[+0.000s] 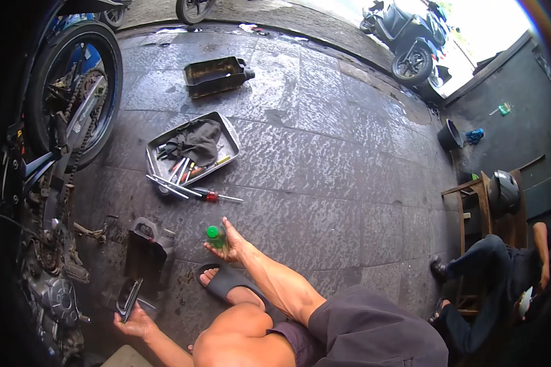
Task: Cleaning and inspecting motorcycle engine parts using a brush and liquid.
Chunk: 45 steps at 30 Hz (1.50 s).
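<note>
My right hand (229, 243) is closed around a small bottle (216, 237) with a green cap, held above the floor in front of my sandalled foot. Lower left, my left hand (134, 322) grips a thin, dark rectangular part (128, 301) with a pale rim, tilted on edge; its exact kind does not show. Just beyond that hand lies an open black plastic housing (147, 252). A screwdriver (209, 195) with a red and black handle rests on the floor past the bottle.
A motorcycle (73, 131) with exposed chain and engine stands along the left. A grey tray (231, 137) holds tools and a dark cloth (197, 142). Behind it sits a cut-open container (217, 84). At right, a person (493, 269) sits near a wooden bench with a helmet (504, 191).
</note>
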Tool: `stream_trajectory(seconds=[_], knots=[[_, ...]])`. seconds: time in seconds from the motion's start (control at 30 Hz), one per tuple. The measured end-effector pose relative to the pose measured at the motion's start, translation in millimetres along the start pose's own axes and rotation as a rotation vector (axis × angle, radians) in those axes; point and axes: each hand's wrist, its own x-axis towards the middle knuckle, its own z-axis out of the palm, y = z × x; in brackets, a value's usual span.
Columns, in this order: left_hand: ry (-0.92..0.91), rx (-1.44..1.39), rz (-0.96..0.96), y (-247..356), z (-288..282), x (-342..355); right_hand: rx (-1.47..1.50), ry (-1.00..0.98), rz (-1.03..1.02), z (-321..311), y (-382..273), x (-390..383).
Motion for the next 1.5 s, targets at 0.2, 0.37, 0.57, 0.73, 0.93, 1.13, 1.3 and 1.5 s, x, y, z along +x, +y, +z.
stream_trajectory(seconds=[0.2, 0.37, 0.57, 0.73, 0.93, 1.13, 1.3, 1.5], knots=[[0.051, 0.225, -0.078, -14.0, 29.6, -16.5, 0.269, 0.189, -0.185, 18.1, 3.8, 7.4], [-0.169, 0.362, -0.058, -2.7, 42.8, -10.0, 0.002, -0.185, -0.389, 80.5, 38.8, -31.7], [-0.241, 0.564, -0.172, 12.9, 50.2, -6.2, -0.344, -0.394, -0.718, 155.1, 81.4, -99.3], [-0.282, 0.800, -0.143, 4.3, 44.9, 0.4, -0.725, -0.597, -0.965, 175.7, 103.2, -119.6], [-0.301, 1.052, -0.007, 6.5, 43.2, 5.7, -1.031, -0.602, -1.250, 179.3, 105.1, -117.3], [-0.328, 0.993, -0.022, 11.2, 49.6, -0.1, -1.055, -0.651, -1.381, 190.9, 101.9, -110.9], [-0.342, 0.969, -0.022, 15.8, 50.0, 0.0, -1.119, -0.713, -1.420, 197.4, 104.1, -111.6], [-0.345, 0.955, 0.002, 20.2, 50.9, 1.0, -1.141, -0.746, -1.471, 200.5, 102.1, -114.0]])
